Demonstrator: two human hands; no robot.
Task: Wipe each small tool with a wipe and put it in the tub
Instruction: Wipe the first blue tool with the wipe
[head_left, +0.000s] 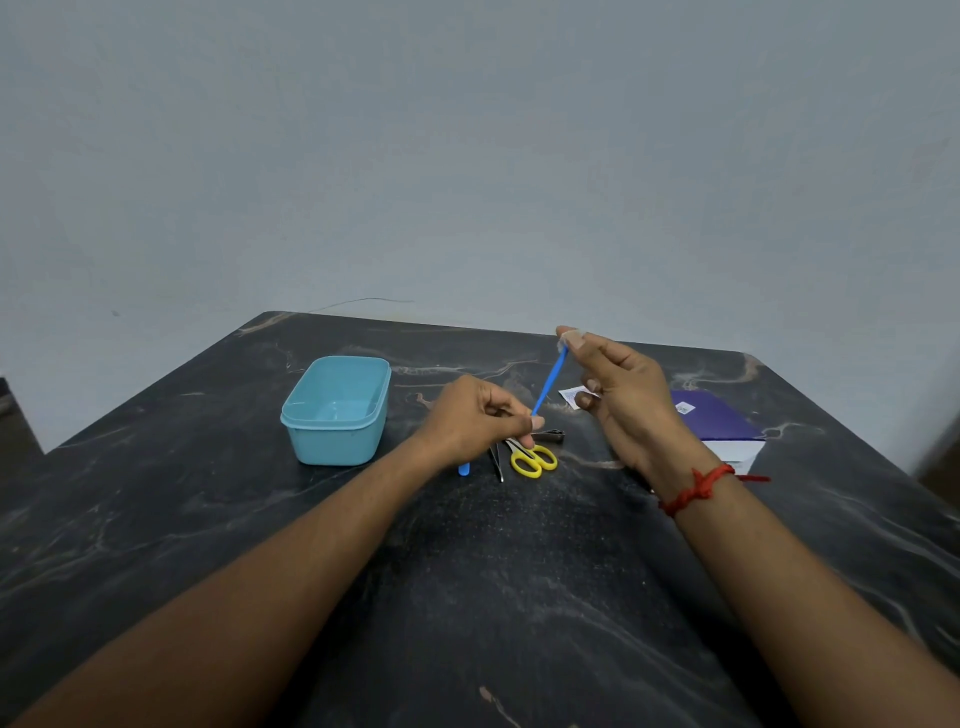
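— Above the middle of the dark, white-veined stone tabletop (467, 597), we see a thin blue plastic stick tool (548, 384) held slanting between both hands.
— Which hand has which end?
— Our left hand (483, 421) pinches the lower end between thumb and curled fingers. Our right hand (618, 395) pinches the upper tip through a small pale wipe (567, 340). The fingertips hide most of the wipe, so we make out only a whitish scrap.
— And the tub?
— The light blue rectangular plastic tub (337, 410) stands lidless on the tabletop, left of the hands and apart from them.
— The other tools?
— They lie just under the left hand: small yellow-handled scissors (535, 460), slim metal tweezers (497, 462) and a metal nail clipper (550, 435), each partly covered by the hand. A short blue end (464, 469) pokes out below the wrist, and we cannot tell what it belongs to.
— Behind the right hand?
— A small white sachet (571, 397) is half hidden by the fingers. A purple-and-white box (722, 421) is partly blocked by the wrist, which wears a red thread band (696, 488).
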